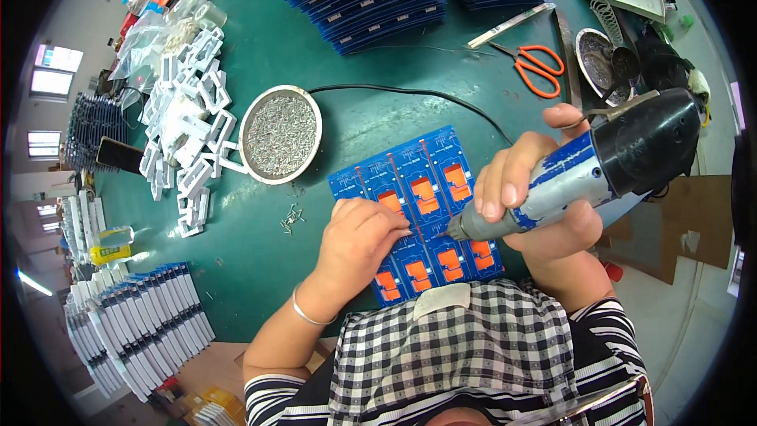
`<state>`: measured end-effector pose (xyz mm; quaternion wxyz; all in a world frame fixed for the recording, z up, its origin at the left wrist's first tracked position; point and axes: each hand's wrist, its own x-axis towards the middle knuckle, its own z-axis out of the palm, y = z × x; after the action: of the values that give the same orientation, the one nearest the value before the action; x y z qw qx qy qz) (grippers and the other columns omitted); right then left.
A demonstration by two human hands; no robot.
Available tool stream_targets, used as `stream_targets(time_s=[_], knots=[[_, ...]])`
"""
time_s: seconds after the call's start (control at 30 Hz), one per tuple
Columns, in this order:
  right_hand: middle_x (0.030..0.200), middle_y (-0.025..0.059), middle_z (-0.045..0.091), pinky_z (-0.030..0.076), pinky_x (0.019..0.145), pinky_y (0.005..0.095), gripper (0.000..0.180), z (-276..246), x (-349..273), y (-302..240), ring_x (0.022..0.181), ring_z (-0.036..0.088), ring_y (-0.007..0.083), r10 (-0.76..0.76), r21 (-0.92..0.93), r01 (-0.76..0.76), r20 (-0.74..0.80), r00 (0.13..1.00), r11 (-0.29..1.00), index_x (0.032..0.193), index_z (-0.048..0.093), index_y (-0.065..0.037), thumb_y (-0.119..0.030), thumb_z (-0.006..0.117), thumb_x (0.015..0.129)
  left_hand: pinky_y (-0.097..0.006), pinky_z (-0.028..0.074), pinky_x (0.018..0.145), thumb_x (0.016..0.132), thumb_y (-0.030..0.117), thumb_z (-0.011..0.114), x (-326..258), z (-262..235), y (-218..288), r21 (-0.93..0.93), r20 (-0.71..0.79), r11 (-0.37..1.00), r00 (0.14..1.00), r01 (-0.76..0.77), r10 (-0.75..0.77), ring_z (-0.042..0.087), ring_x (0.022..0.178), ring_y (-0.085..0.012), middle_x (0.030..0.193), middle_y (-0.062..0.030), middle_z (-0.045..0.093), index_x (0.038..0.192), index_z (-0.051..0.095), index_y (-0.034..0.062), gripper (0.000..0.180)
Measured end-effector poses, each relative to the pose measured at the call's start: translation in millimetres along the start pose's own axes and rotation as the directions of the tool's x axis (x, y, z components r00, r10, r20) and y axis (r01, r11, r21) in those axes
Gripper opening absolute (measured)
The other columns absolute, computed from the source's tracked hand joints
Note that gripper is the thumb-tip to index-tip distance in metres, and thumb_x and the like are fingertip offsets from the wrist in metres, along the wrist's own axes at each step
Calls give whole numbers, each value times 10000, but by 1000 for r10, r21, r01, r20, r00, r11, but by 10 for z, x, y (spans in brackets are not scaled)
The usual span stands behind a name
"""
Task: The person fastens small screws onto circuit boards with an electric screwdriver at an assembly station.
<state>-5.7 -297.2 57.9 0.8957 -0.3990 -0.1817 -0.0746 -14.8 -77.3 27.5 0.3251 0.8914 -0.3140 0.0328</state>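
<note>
Silver driver (566, 181), right hand (517, 167) clasping, left hand (361, 238) pinched over board (408, 164)

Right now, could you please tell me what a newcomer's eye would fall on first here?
Probably the blue-and-silver power tool in the right hand, its tip pointing at the orange-patched blue board near the left hand. Next might come the round bowl of small metal pieces left of the board, beside a heap of white frames. Orange-handled scissors lie beyond the board, toward the upper right.
</note>
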Motion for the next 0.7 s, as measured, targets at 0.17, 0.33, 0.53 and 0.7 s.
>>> stream_targets(time_s=[0.17,0.33,0.53,0.7], knots=[[754,87,559,506,613,337,709,-13,-5,5,628,597,213,-17,-38,17,3,1000,999,1374,227,-84,-383,594,847,-333,366,719,647,124,752,-18,139,-1,29,-16,1000,1000,13,-12,521,800,-193,816,11,580,790,647,144,178],[766,92,561,512,611,342,712,-24,8,34,634,601,217,-50,-64,55,69,996,996,1372,211,-88,-415,594,868,-333,348,716,658,158,745,12,122,-5,59,1,998,1000,-2,2,503,795,-192,822,13,568,787,648,146,162],[807,99,578,511,636,365,761,149,56,-14,687,607,251,36,-194,-15,105,994,981,1354,242,-107,-390,695,812,-342,347,722,672,183,739,63,63,-16,106,64,994,998,2,-9,491,794,-202,804,7,547,803,628,131,179],[829,82,587,504,723,381,714,233,71,-32,775,612,238,155,-263,-113,146,977,958,1311,305,-127,-322,744,783,-351,343,714,666,183,740,54,120,-46,47,0,998,999,-38,38,484,790,-208,809,4,540,811,620,126,196]])
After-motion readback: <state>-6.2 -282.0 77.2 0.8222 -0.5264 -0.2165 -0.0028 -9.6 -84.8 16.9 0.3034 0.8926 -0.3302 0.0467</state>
